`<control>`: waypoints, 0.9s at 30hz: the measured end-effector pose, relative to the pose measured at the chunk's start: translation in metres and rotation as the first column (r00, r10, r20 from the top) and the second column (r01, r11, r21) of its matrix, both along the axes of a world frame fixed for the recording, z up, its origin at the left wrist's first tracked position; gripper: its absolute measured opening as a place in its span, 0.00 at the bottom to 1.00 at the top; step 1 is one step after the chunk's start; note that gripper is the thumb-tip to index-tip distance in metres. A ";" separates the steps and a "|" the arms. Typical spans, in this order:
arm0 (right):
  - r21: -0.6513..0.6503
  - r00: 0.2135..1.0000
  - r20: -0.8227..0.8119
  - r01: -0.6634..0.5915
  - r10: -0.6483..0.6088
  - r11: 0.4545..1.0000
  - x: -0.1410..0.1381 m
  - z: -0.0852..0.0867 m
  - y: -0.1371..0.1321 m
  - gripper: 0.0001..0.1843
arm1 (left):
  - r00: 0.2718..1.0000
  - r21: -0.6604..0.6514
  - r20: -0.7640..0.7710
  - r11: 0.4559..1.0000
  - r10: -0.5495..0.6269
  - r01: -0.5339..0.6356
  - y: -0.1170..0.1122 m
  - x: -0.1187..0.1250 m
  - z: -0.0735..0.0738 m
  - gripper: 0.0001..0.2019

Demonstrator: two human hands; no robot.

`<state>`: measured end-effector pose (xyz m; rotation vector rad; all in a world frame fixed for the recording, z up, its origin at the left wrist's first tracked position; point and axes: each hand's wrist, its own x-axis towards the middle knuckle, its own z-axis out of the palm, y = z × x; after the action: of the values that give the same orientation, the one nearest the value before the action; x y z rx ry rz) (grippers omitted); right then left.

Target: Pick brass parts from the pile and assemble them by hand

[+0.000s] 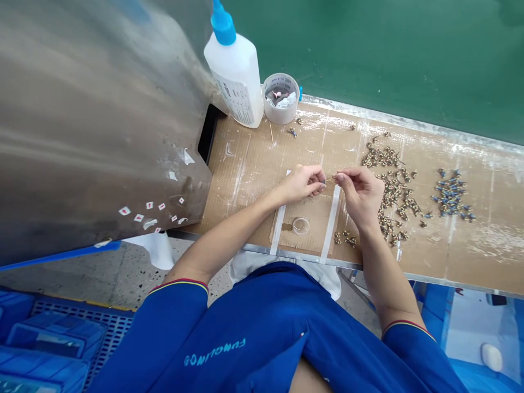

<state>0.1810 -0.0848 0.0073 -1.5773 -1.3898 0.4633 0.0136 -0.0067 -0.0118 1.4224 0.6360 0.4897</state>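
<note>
My left hand (303,183) is closed in a pinch on a small blue-and-gold part (324,181), mostly hidden by the fingers. Facing it, my right hand (362,195) pinches a thin, light toothpick (331,178), whose tip reaches the part. Below both hands a small clear round dish (301,225) lies on the cardboard between two white tape strips. Right of my right hand spreads a loose pile of small gold-coloured parts (393,191). Farther right lies a group of blue-and-gold parts (451,195).
A white bottle with a blue nozzle (239,82) stands at the back left beside a tape roll (281,113) holding scraps. Another toothpick (271,132) lies before them. A metal panel (102,120) borders the left. Behind is a green surface (388,54).
</note>
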 end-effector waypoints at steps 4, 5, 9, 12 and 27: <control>0.032 0.996 0.093 -0.001 -0.002 0.999 -0.001 0.003 0.000 0.18 | 1.000 -0.009 -0.024 1.000 0.013 -0.014 0.000 0.000 0.001 0.10; 0.042 0.994 0.112 -0.005 0.000 0.999 -0.002 0.004 0.000 0.18 | 0.999 -0.012 -0.032 1.000 0.014 -0.015 0.000 0.000 0.001 0.10; 0.068 0.985 0.175 -0.022 0.010 0.997 -0.005 0.007 0.000 0.18 | 1.000 0.004 -0.016 1.000 0.000 0.000 0.000 -0.001 0.001 0.10; 0.104 0.982 0.189 -0.035 0.015 0.994 -0.006 0.008 0.000 0.17 | 1.000 0.039 0.003 0.999 -0.009 0.009 0.000 -0.002 -0.001 0.09; 0.010 0.942 -0.169 -0.291 0.288 0.957 -0.019 0.035 -0.041 0.11 | 0.998 0.080 0.007 0.995 -0.061 0.060 0.003 -0.005 0.003 0.07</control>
<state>0.1619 -0.1257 0.0422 -1.3150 -1.4944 0.7683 0.0085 -0.0035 -0.0087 1.5099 0.5695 0.4786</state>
